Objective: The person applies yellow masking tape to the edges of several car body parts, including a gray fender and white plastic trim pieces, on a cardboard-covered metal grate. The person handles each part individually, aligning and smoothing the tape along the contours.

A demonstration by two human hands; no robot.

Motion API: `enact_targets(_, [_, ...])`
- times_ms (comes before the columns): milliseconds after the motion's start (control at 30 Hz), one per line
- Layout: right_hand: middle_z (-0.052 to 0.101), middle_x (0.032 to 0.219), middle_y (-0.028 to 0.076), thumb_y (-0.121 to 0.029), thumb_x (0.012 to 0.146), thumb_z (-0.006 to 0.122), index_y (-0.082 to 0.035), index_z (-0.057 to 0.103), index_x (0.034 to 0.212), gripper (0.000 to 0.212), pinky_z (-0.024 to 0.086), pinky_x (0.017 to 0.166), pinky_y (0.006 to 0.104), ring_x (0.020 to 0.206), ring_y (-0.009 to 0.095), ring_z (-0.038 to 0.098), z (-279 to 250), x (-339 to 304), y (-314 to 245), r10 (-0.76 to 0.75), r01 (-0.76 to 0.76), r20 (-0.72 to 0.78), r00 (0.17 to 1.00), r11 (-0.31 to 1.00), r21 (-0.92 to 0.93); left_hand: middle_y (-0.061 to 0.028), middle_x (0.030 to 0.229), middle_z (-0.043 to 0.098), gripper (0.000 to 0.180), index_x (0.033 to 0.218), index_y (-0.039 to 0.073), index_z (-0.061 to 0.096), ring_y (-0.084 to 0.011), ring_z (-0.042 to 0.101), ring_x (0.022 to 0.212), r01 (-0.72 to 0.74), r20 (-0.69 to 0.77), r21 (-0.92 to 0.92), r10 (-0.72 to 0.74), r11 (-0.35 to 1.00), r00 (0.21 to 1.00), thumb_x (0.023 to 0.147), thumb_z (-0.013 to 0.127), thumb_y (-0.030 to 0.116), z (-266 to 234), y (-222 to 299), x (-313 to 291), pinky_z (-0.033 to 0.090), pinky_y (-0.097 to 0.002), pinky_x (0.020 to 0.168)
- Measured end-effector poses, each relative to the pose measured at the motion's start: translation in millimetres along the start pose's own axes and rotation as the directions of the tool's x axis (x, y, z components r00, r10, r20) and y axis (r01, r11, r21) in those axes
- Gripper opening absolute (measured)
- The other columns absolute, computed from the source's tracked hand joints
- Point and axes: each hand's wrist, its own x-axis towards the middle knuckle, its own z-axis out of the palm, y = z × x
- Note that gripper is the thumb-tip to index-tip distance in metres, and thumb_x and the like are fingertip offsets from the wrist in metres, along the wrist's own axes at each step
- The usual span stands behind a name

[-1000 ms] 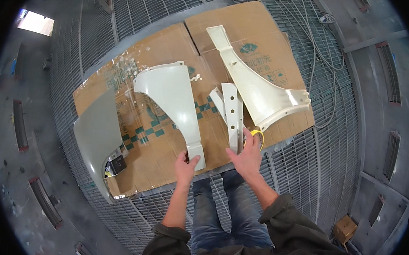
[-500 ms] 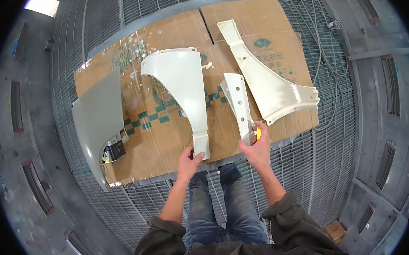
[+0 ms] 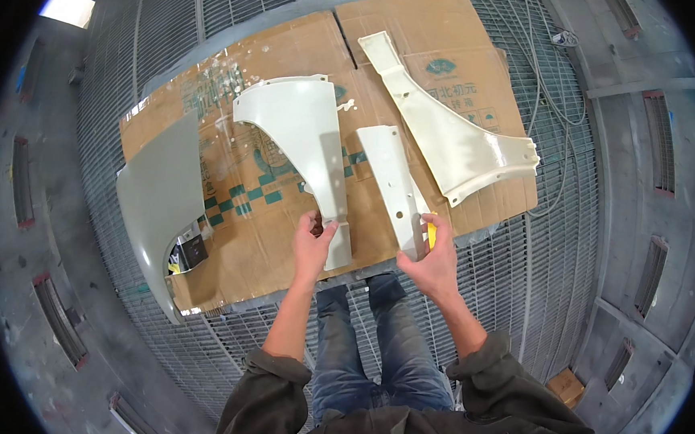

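Observation:
My right hand is closed round the lower end of a narrow white panel with a small round hole in it. Something yellow shows by its fingers, too little to name. My left hand is at the narrow lower end of a glossy white car fender. Its thumb lies over the fender's edge, and its fingers curl at the left side, partly hidden. The narrow panel is tilted and casts a shadow on the fender.
A cream fender lies on the cardboard at the right. A grey-green fender is at the left, beside a small dark box. Metal grating surrounds the cardboard. A cable runs along the far right.
The narrow panel has turned in my right hand, showing a broader face with fewer holes. My left hand has slid up from the fender's bottom end along its left edge.

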Motion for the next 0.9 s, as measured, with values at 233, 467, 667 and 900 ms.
enact_targets(233, [0.054, 0.115, 0.014, -0.025, 0.068, 0.082, -0.009, 0.046, 0.137, 0.079, 0.053, 0.087, 0.0411, 0.106, 0.032, 0.06, -14.0, -25.7, -11.8, 0.01, -0.013, 0.15, 0.989, 1.0, 0.019, -0.011, 0.106, 0.072, 0.038, 0.119, -0.003, 0.061, -0.0187, 0.069, 0.093, 0.029, 0.017, 0.143, -0.032, 0.989, 0.999, 0.09, 0.075, 0.018, 19.9, 16.1, 5.5, 0.052, -0.0312, 0.082])
enact_targets(467, [0.051, 0.117, 0.017, -0.027, 0.068, 0.081, -0.008, 0.045, 0.139, 0.082, 0.052, 0.088, 0.0436, 0.106, 0.036, 0.059, -24.8, -77.3, 5.0, 0.064, -0.073, 0.338, 0.939, 0.997, 0.014, -0.0116, 0.113, 0.071, 0.038, 0.121, -0.001, 0.063, -0.017, 0.068, 0.098, 0.298, 0.248, -0.155, -0.254, 0.942, 0.935, 0.099, 0.068, 0.029, 4.2, -9.8, 2.9, 0.052, -0.0304, 0.084])
enact_targets(667, [0.05, 0.118, 0.017, -0.029, 0.068, 0.08, -0.01, 0.045, 0.139, 0.081, 0.053, 0.086, 0.0459, 0.105, 0.037, 0.06, -17.0, -124.8, 47.5, 0.084, -0.058, 0.368, 0.926, 0.995, -0.082, -0.0131, 0.124, 0.067, 0.051, 0.134, -0.002, 0.057, -0.0206, 0.064, 0.113, 0.542, 0.466, -0.287, -0.379, 0.79, 0.8, 0.105, 0.055, 0.039, 4.1, 10.5, -3.5, 0.052, -0.0343, 0.097])
enact_targets(900, [0.05, 0.118, 0.016, -0.027, 0.068, 0.079, -0.011, 0.047, 0.135, 0.075, 0.053, 0.087, 0.0471, 0.104, 0.039, 0.06, -1.4, -128.2, 60.2, 0.156, -0.122, 0.333, 0.93, 0.985, -0.121, -0.0122, 0.129, 0.065, 0.044, 0.136, 0.0, 0.058, -0.0213, 0.062, 0.119, 0.427, 0.464, -0.241, -0.283, 0.872, 0.839, 0.103, 0.06, 0.029, 7.9, -6.4, -5.0, 0.05, -0.035, 0.102])
